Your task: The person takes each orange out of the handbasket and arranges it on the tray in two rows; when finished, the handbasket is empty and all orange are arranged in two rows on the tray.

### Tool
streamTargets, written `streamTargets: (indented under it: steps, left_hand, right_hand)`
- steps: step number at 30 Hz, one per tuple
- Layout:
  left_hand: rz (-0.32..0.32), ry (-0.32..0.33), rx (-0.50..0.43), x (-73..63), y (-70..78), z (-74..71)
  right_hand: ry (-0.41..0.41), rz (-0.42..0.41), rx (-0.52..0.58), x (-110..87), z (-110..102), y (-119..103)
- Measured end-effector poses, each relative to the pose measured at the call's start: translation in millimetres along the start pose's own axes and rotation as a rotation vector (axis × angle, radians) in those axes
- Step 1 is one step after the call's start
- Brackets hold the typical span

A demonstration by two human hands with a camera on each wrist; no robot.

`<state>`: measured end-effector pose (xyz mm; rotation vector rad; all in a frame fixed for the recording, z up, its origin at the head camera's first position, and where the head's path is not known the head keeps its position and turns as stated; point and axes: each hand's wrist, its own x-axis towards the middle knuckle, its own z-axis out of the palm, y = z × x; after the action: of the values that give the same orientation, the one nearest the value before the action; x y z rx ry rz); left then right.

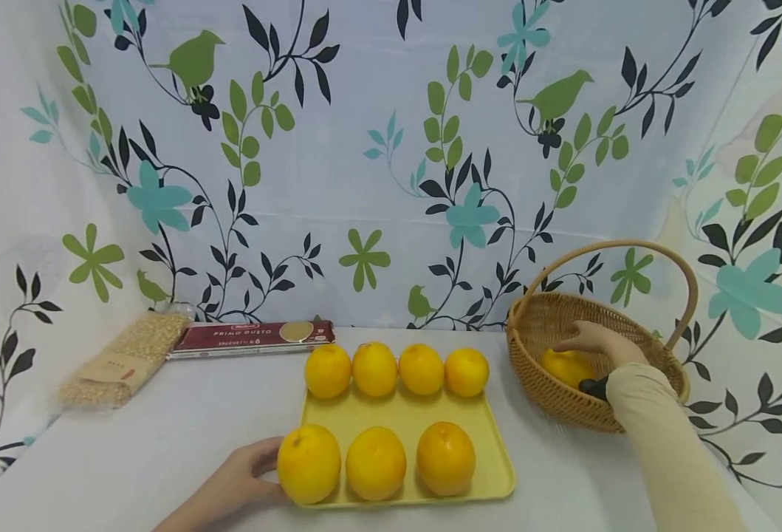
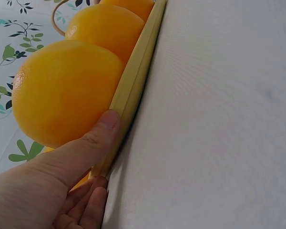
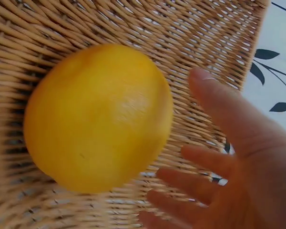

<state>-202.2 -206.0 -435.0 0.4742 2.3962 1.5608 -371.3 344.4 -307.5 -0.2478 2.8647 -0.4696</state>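
Item: one yellow-orange citrus fruit (image 1: pixel 566 365), nearly round, lying in the bottom of the wicker basket (image 1: pixel 550 399) at the right of the surface (image 1: pixel 165 443). In the right wrist view its slightly longer axis is running from lower left to upper right; which end is the stem end cannot be told.

Right hand (image 1: pixel 593 338): reaching into the basket under the arched handle, sleeved forearm sloping up from the lower right. Fingers spread and only lightly bent, hovering just beside the fruit; grip released, holding nothing.

Left hand (image 1: pixel 244 473): lying low on the surface at the near left corner of the yellow tray (image 1: pixel 497 473). Thumb (image 2: pixel 97 138) resting straight against the tray edge and the front-left fruit (image 1: pixel 309 463); grip released, nothing clasped.

Tray contents: seven matching fruits, four in the back row, three in the front.

Also lying at the back left: a dark red packet (image 1: pixel 251 337) reading "PRIMO GUSTO" and "SPAGHETTI", and a clear bag of pale grain (image 1: pixel 125 358) bearing a label too small to read.
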Motion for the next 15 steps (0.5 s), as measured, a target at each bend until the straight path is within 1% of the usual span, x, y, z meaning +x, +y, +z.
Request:
streamTargets:
  steps: [1, 4, 8, 11, 15]
  left_hand:
    - [0.006, 0.001, -0.002, 0.5, 0.1, -0.8]
    - [0.031, 0.005, -0.009, 2.1, -0.1, -2.5]
    - [0.024, 0.001, -0.015, 2.8, -0.9, -2.2]
    - [0.024, 0.005, -0.006, 2.5, -0.8, -1.0]
    - [0.013, 0.006, -0.001, 1.0, 0.8, 0.7]
  right_hand:
    - [-0.023, 0.010, 0.008, -1.2, 0.5, 0.1]
    - [-0.096, 0.046, 0.098, -4.3, 3.2, -1.4]
    - [-0.149, 0.106, 0.201, -8.0, 8.2, -3.5]
    - [-0.152, 0.127, 0.217, -10.0, 10.2, -3.7]
    - [-0.156, 0.092, 0.200, -11.0, 10.2, -1.7]
